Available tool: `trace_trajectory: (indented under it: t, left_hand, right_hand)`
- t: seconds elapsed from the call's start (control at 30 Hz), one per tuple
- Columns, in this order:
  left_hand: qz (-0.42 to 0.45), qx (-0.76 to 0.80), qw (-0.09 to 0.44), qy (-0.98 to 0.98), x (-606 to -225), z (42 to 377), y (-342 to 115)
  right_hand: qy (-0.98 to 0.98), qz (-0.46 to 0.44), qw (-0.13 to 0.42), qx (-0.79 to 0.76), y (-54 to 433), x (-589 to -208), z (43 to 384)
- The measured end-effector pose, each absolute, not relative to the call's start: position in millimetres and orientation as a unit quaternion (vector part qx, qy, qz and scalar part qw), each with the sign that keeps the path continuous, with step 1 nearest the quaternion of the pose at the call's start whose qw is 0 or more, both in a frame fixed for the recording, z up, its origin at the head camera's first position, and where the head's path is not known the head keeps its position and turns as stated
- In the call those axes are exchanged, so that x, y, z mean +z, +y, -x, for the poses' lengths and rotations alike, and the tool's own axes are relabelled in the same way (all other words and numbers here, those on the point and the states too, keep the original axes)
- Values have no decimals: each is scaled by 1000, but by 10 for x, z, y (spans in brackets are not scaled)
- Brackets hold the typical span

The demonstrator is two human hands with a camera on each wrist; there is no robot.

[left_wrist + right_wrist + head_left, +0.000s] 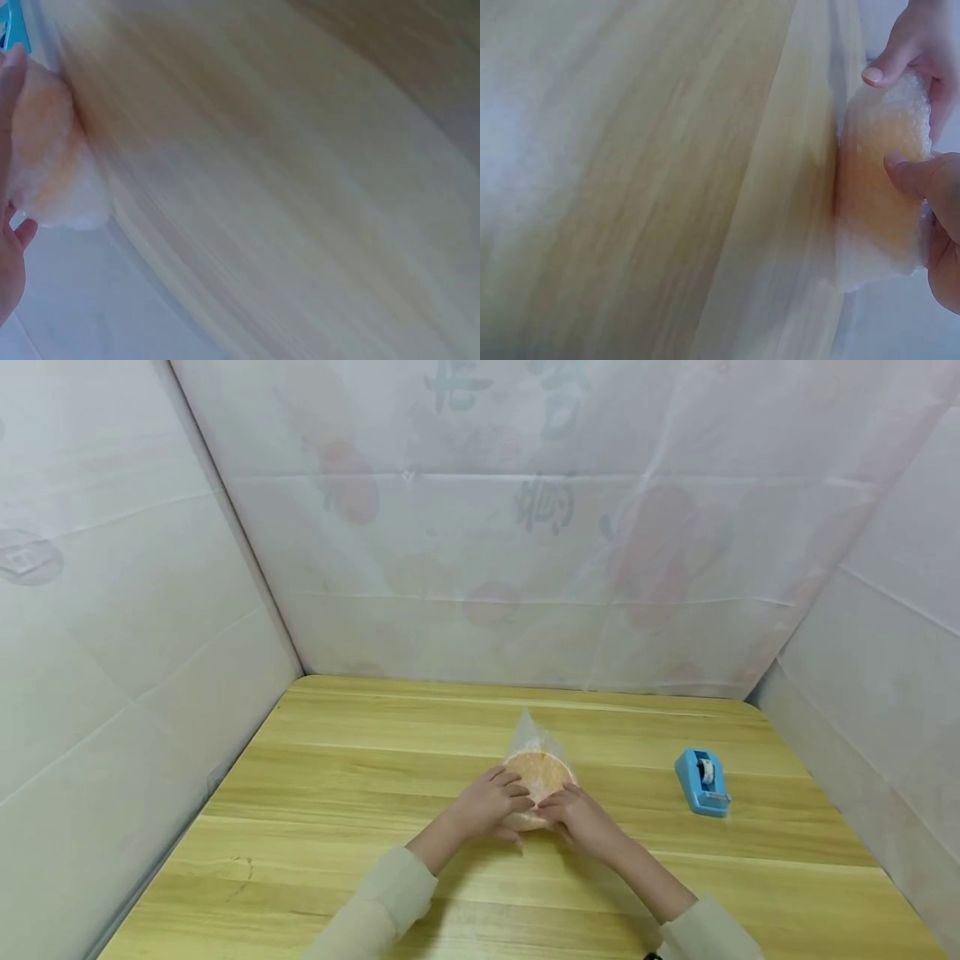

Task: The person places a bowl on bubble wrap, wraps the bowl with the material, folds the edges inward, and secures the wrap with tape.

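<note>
Bubble wrap (532,739) sheathes a round orange object (543,772); left hand (486,804) and right hand (587,823) grip it, fingers bent.

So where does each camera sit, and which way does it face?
Head: worn on the head, facing forward and down at the wooden table; left hand, right hand and sleeves show.
Left wrist: worn there, facing the bubble-wrapped bundle; part of the left hand shows.
Right wrist: worn there, facing the same bundle; both hands show at the right.
Head and right wrist share both hands and the bundle.
</note>
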State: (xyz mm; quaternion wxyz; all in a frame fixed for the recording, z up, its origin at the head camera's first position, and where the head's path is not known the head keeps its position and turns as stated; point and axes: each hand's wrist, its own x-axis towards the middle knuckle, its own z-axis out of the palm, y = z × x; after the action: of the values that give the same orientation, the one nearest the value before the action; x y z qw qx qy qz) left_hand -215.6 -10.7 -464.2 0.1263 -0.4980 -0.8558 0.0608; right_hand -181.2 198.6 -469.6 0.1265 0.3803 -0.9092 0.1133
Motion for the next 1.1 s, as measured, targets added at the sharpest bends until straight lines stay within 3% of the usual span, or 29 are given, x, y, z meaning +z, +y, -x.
trace_trajectory:
  t: [0.2, 0.43, 0.67, 0.9, 1.1]
  left_hand:
    - [491, 58, 94, -864, -4617, 2129, -140]
    - [495, 50, 95, -862, -4596, 2116, -184]
    - [423, -155, 80, -889, -4605, 2238, -219]
    - [245, -430, -35, -868, -4579, 2436, -138]
    - [148, -526, -112, -830, -4666, 2552, -76]
  right_hand:
    - [-910, -379, 128, 110, 1992, -4702, 1749]
    - [-920, -363, 101, 112, 1980, -4681, 1676]
    - [-904, -388, 145, 102, 1976, -4680, 1623]
    - [-892, -408, 165, 104, 1975, -4692, 1585]
    - [-889, -415, 164, 106, 1941, -4708, 1506]
